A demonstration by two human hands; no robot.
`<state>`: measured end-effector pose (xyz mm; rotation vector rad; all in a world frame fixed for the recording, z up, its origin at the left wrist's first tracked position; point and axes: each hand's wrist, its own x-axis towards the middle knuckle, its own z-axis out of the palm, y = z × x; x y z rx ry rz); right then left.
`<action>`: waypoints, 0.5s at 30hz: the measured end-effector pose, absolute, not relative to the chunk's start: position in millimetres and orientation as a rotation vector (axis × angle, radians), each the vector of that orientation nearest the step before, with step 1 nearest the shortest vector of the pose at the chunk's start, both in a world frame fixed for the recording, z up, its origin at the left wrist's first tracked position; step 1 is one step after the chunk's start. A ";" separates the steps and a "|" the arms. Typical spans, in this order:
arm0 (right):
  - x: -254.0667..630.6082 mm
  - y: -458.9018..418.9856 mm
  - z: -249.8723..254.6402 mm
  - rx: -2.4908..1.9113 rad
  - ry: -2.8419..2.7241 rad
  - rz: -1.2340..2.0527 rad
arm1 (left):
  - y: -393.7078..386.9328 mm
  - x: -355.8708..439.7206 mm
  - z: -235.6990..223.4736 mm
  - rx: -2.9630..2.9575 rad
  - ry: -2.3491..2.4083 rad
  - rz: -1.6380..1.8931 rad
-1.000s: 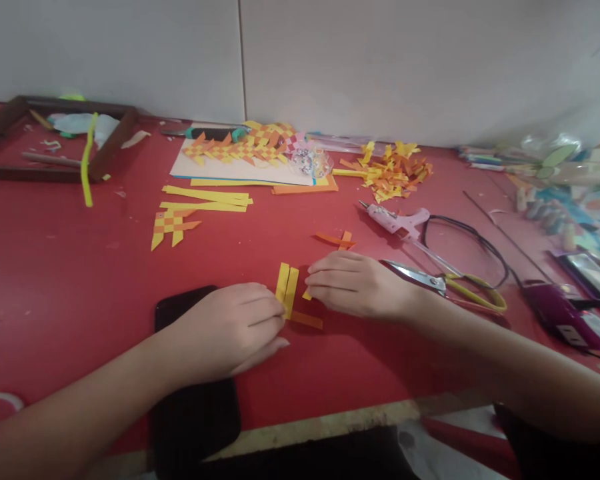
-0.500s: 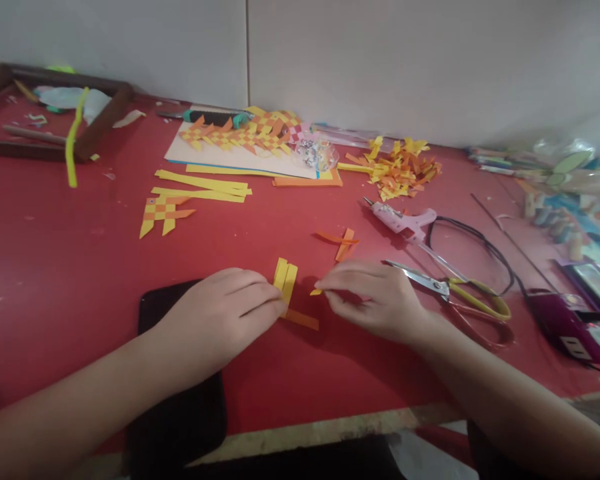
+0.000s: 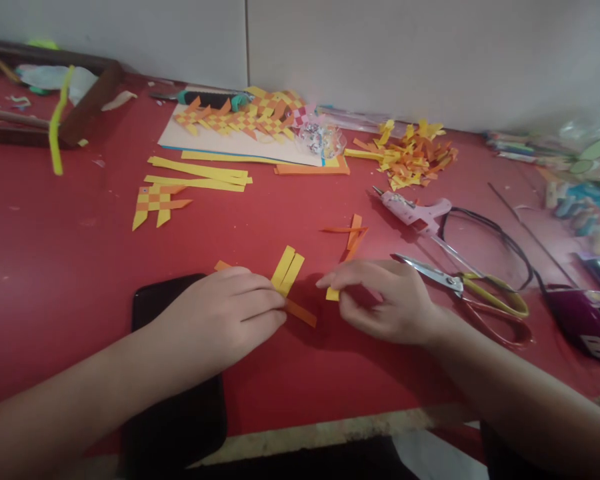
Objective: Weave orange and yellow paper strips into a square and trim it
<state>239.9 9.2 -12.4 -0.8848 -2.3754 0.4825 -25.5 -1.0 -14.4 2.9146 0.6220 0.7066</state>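
My left hand [image 3: 225,317] lies on the red table [image 3: 70,267], fingers together, pressing down two yellow paper strips [image 3: 287,269] that cross an orange strip [image 3: 300,312]. My right hand [image 3: 380,300] sits just to the right of them, with thumb and fingers pinched on a short yellow strip [image 3: 333,293]. Loose orange strips [image 3: 353,233] lie a little beyond my right hand.
Scissors [image 3: 460,287] and a pink glue gun [image 3: 413,210] with its cable lie to the right. A black phone [image 3: 175,373] is under my left forearm. Farther back are long yellow strips [image 3: 200,175], a woven piece [image 3: 157,203], a scrap pile [image 3: 410,157] and a wooden frame [image 3: 87,110].
My right hand has lifted from lying flat beside the strips to a pinch on a short yellow strip. The crossed strips have turned a little under my left hand.
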 end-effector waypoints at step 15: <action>209.4 -5.4 -0.8 -0.900 -2.040 1.039 | -13.9 -12.8 4.0 2.102 1.066 0.836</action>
